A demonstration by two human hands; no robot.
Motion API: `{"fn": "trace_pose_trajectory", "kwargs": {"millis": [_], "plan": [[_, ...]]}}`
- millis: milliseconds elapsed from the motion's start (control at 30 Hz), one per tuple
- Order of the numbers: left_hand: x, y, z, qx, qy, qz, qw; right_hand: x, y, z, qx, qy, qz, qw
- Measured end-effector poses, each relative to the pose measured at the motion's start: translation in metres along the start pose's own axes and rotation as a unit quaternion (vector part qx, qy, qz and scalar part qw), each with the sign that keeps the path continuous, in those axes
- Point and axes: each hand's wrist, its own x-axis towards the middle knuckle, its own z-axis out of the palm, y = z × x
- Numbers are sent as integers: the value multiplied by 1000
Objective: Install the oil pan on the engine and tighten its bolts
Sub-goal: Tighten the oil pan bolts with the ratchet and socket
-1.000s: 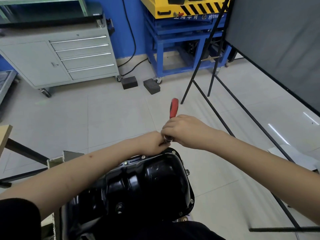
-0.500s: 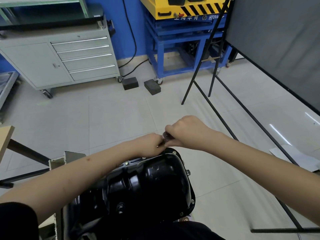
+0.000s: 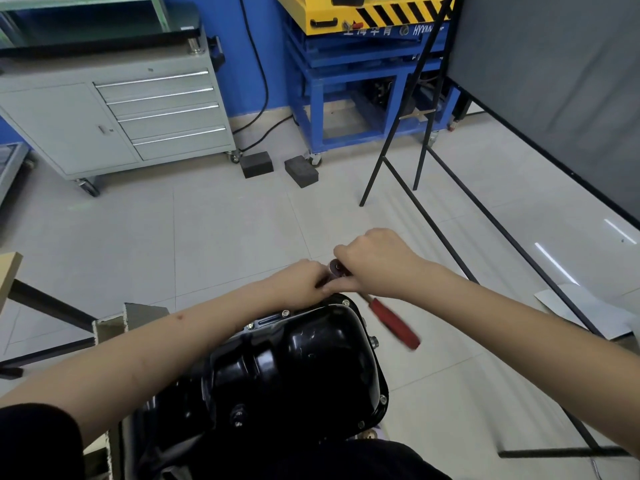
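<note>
A glossy black oil pan sits on the engine below me, with several silver bolts along its flange. A ratchet with a red handle stands on the pan's far corner; its round head shows between my hands. My right hand grips the ratchet near its head, and the red handle sticks out blurred toward the lower right. My left hand is curled at the ratchet's head and socket, holding it down on the corner bolt, which is hidden.
A grey wheeled drawer cabinet stands at the back left, a blue and yellow lift table behind. Two dark blocks lie on the tiled floor. A black metal frame and dark screen stand to the right.
The ratchet's red handle has swung from pointing away from me, round under my right hand, to pointing toward the lower right. My left hand has stayed at the socket.
</note>
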Motion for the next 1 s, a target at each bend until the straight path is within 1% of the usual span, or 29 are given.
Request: {"fn": "trace_pose_trajectory", "kwargs": {"millis": [33,67,167,233,300,400,433,467,533,633,700,767,833,867,933,1000], "plan": [[1,0,0,5,0,-4,1000,-1,-1,0,9,-6,20,1000],[1,0,0,2,2,-1,1000,-1,0,1,4,-2,19,1000],[-1,0,-2,-28,-1,31,999,-2,5,5,-34,30,-59,997],[-1,-2,-3,-38,-8,45,998,-2,10,4,-48,34,-97,994],[-1,-2,-3,-31,-17,31,999,0,10,3,-46,33,-85,995],[1,-2,-2,-18,-20,0,1000,3,2,-2,-2,-18,9,1000],[2,-2,-2,-12,-17,-2,1000,3,0,-3,7,-30,25,999],[1,-1,-1,-7,-12,0,1000,3,-1,-3,3,-32,18,999],[1,-1,2,-14,-1,16,1000,1,1,-2,-24,-9,-33,999],[1,-4,4,-34,-5,21,999,0,5,5,-51,6,-100,994],[1,-4,3,-33,-17,20,999,1,6,5,-36,14,-94,995],[-1,-4,1,-33,-20,12,999,3,4,1,-5,11,-43,999],[-2,-3,0,-24,-18,1,1000,4,1,-1,27,-29,22,999],[-2,-3,0,-14,-17,-1,1000,3,0,-2,38,-40,35,998],[-2,-4,2,1,-10,5,1000,1,-2,0,16,-28,7,999],[-3,-5,3,-12,-9,25,1000,-1,0,4,-20,2,-55,998]]}}
